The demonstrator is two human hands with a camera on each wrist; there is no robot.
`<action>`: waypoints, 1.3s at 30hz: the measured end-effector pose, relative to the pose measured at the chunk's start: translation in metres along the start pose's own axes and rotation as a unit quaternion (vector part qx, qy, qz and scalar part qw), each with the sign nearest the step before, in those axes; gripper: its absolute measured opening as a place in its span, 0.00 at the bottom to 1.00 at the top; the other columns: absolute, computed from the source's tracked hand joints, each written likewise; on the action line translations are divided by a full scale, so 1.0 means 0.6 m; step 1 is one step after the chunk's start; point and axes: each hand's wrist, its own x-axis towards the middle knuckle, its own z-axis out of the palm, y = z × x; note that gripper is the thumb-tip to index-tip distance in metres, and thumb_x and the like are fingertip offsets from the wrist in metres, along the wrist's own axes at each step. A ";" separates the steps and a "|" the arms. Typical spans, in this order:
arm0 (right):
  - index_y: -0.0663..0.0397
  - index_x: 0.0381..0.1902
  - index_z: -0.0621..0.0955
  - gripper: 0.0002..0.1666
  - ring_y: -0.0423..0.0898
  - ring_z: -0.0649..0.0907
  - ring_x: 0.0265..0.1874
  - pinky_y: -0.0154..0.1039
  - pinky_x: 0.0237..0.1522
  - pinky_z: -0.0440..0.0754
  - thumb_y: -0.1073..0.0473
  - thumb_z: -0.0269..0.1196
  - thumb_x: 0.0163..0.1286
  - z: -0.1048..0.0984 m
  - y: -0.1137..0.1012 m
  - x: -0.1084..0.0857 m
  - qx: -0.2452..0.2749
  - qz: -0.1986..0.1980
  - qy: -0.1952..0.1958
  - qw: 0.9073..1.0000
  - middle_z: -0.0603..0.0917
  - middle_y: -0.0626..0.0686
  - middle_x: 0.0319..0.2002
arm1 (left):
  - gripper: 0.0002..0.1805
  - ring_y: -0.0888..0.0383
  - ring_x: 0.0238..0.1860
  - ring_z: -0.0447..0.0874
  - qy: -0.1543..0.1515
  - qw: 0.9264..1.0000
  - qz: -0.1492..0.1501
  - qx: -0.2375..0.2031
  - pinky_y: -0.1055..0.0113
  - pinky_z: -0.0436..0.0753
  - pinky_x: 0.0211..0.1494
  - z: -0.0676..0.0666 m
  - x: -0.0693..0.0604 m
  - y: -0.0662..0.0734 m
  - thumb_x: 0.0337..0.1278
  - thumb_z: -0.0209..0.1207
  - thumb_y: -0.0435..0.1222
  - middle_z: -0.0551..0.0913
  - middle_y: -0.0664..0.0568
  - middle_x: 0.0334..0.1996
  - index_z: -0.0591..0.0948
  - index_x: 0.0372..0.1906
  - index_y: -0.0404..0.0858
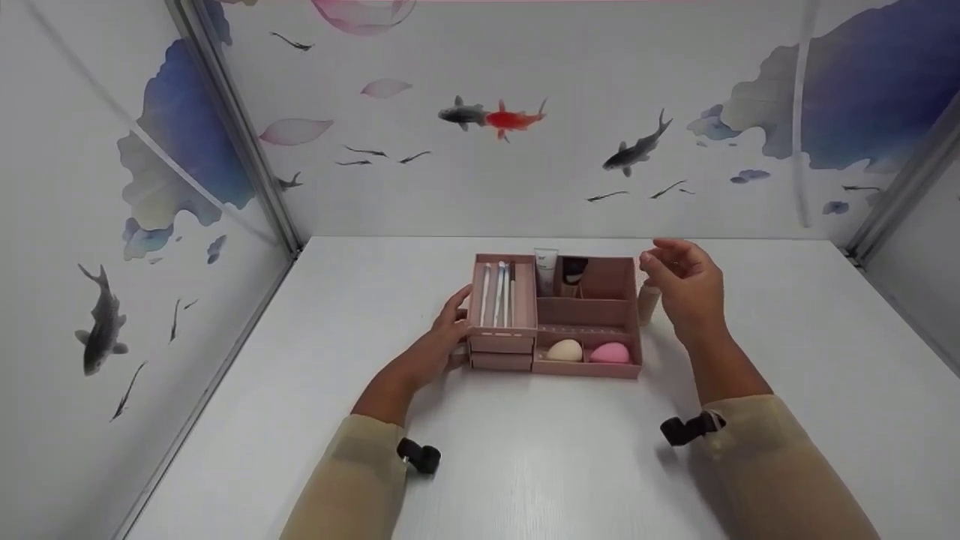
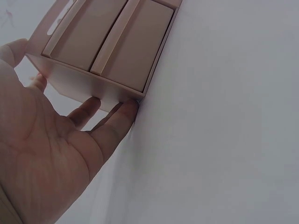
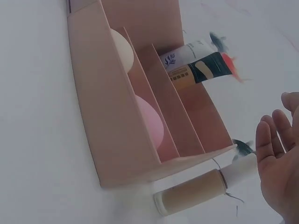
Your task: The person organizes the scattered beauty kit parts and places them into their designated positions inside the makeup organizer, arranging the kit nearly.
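Note:
A pink cosmetics organizer (image 1: pixel 589 309) stands on the white table. Fingertips of my left hand (image 2: pixel 51 140) touch its left side wall, beside two small drawers (image 2: pixel 133 44). Just past the organizer's right side stands a bottle of beige liquid foundation (image 3: pixel 191 192) with a pale cap. My right hand (image 1: pixel 694 292) hovers by the top of this bottle, fingers loosely bent and nothing seen between them. In the front compartments sit a cream makeup sponge (image 1: pixel 564 351) and a pink makeup sponge (image 1: pixel 610 353).
Several slim sticks or brushes (image 1: pixel 500 292) lie in the organizer's top left tray. A white tube (image 1: pixel 547 271) and a dark-capped beige container (image 1: pixel 573 277) stand in its back compartments. A printed wall panel (image 1: pixel 525 187) rises behind the table.

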 end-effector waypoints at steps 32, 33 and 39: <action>0.47 0.67 0.82 0.32 0.39 0.81 0.54 0.28 0.49 0.84 0.41 0.73 0.70 -0.053 0.106 0.036 -0.026 0.072 -0.046 0.996 0.84 0.40 0.52 | 0.33 0.42 0.84 0.57 0.012 1.000 -0.010 -0.011 0.37 0.68 0.81 0.000 0.002 0.005 0.84 0.46 0.52 0.50 0.49 0.84 0.49 0.81 0.82; 0.47 0.67 0.82 0.32 0.39 0.82 0.54 0.28 0.50 0.84 0.41 0.73 0.70 -0.053 0.107 0.036 -0.027 0.073 -0.052 0.996 0.85 0.40 0.52 | 0.33 0.42 0.84 0.58 0.013 1.000 -0.011 -0.013 0.37 0.68 0.81 0.000 0.002 0.006 0.84 0.46 0.52 0.50 0.49 0.84 0.49 0.81 0.81; 0.46 0.69 0.82 0.35 0.38 0.82 0.55 0.26 0.52 0.84 0.39 0.73 0.70 -0.053 0.106 0.035 -0.045 0.087 -0.062 0.993 0.85 0.39 0.53 | 0.34 0.42 0.84 0.58 0.012 1.000 -0.012 -0.021 0.37 0.68 0.81 0.001 0.004 0.004 0.84 0.46 0.51 0.50 0.49 0.84 0.48 0.83 0.79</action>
